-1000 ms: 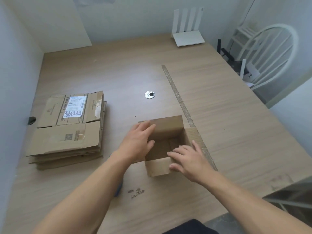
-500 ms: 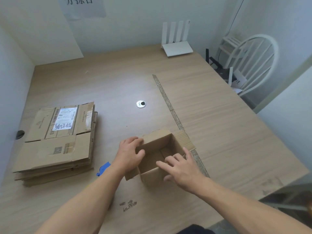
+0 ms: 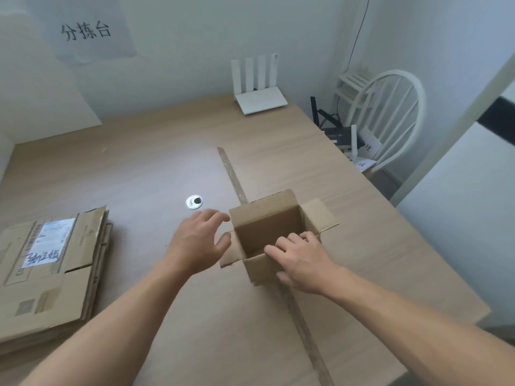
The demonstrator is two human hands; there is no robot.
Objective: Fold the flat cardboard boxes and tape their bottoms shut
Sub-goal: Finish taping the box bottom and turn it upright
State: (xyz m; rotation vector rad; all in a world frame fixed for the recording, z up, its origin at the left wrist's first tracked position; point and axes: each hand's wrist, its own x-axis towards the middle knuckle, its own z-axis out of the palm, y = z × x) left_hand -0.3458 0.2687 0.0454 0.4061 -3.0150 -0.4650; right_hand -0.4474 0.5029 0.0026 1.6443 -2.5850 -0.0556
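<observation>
The wooden desk (image 3: 139, 168) fills most of the view, with a worn strip of tape (image 3: 232, 174) running along it from the far middle toward the near edge. On its left side lies a stack of flat cardboard boxes (image 3: 50, 274), well apart from the hands; the top one carries a white shipping label (image 3: 48, 242) with handwriting on it. Past the desk's far right corner stands a white spindle-back chair (image 3: 390, 115) holding dark devices and papers.

The opened cardboard box (image 3: 267, 227) stands on the desk right of centre, over the tape strip, its mouth facing up. Its upper flaps splay outward: one rises at the far side, one leans to the right, and one hangs at the left.

A paper sign (image 3: 86, 32) with printed characters hangs on the back wall. A white router (image 3: 260, 100) with four upright antennas sits at the desk's far edge.

The right hand (image 3: 303, 260) holds the box at its near right corner, fingers laid over the rim and thumb against the outer face of the near wall. The left hand (image 3: 198, 240) is spread wide just beside the box's left wall, holding nothing; whether it touches the left flap cannot be told.

A round metal cable grommet (image 3: 194, 202) sits in the desk just beyond the left hand.
</observation>
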